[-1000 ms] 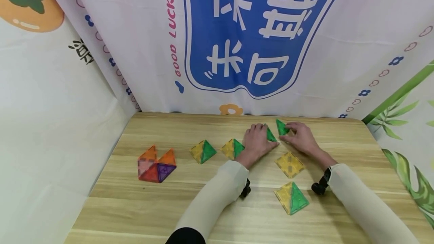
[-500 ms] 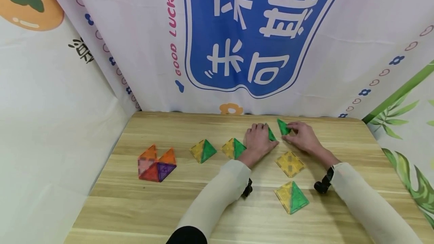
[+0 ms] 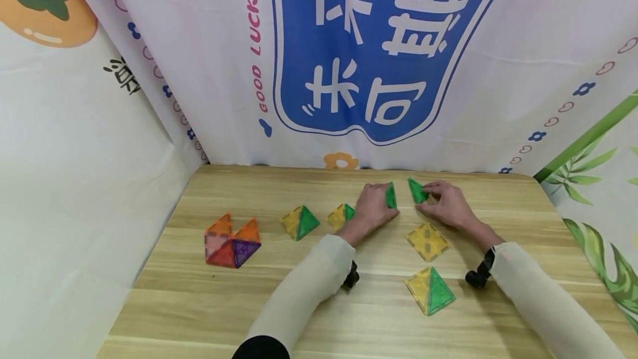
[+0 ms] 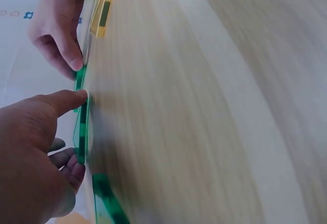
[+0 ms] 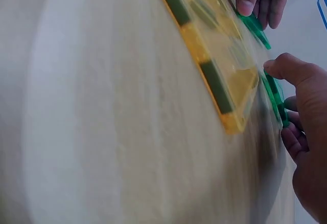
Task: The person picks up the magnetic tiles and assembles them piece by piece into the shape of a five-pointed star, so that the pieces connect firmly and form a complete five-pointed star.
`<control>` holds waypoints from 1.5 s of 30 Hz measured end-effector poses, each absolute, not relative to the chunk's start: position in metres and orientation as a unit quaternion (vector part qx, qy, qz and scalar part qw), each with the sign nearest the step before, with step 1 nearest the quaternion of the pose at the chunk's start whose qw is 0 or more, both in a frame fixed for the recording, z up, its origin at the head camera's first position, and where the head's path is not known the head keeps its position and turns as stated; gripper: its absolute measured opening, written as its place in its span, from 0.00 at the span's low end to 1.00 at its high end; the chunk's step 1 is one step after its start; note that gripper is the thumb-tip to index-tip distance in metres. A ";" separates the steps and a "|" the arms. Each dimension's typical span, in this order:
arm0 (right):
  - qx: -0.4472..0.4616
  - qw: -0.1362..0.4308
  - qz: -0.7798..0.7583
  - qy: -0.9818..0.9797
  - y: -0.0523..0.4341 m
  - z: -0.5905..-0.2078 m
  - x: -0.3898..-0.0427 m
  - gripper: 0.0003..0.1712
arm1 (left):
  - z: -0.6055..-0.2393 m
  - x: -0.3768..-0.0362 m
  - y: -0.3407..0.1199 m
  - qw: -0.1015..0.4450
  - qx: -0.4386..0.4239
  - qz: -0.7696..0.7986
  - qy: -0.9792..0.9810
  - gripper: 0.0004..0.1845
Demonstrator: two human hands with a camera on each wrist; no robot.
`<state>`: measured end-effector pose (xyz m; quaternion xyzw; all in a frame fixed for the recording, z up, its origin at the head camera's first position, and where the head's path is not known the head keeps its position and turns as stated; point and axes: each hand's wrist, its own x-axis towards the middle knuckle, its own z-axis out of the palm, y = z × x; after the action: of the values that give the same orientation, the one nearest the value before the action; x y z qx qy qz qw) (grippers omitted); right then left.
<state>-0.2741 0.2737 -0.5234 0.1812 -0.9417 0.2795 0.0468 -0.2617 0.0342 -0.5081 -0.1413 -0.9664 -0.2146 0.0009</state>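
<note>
Near the back edge of the table, my left hand (image 3: 371,205) pinches a green triangular magnetic tile (image 3: 391,195) between thumb and fingers. Facing it, my right hand (image 3: 447,203) pinches a second green triangular tile (image 3: 417,190) by its outer side. A gap separates the two tiles in the head view. The left wrist view shows the left tile (image 4: 83,132) edge-on, its thumb and fingertips at opposite ends. In the right wrist view the right tile (image 5: 275,97) is held likewise. Just in front lies a square of yellow tiles (image 3: 427,241).
Yellow-and-green squares lie at the front (image 3: 441,291), at centre left (image 3: 307,222), and beside the left wrist, where the sleeve side partly covers one (image 3: 336,217). An orange, pink, red and purple tile shape (image 3: 219,252) sits at the left. A printed cloth (image 3: 299,148) hangs behind the table.
My left hand has drawn slightly left with its green tile, which has turned, widening the gap between the two tiles. My right hand has shifted a little right with its tile.
</note>
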 end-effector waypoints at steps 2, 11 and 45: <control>0.186 0.049 0.288 -0.938 0.270 -0.523 -0.272 0.32 | -0.507 -0.261 0.028 0.002 -0.147 -0.220 -0.965 0.40; 0.220 0.037 0.314 -0.923 0.246 -0.519 -0.261 0.31 | -0.501 -0.256 0.004 -0.014 -0.160 -0.230 -0.960 0.37; 0.274 0.036 0.306 -0.911 0.202 -0.520 -0.252 0.29 | -0.500 -0.254 -0.027 -0.043 -0.241 -0.182 -0.952 0.31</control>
<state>-0.2522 0.2017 -0.5205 0.2742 -0.9110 0.3059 0.0356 -0.2542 -0.0273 -0.4999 -0.2412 -0.9523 -0.1820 -0.0428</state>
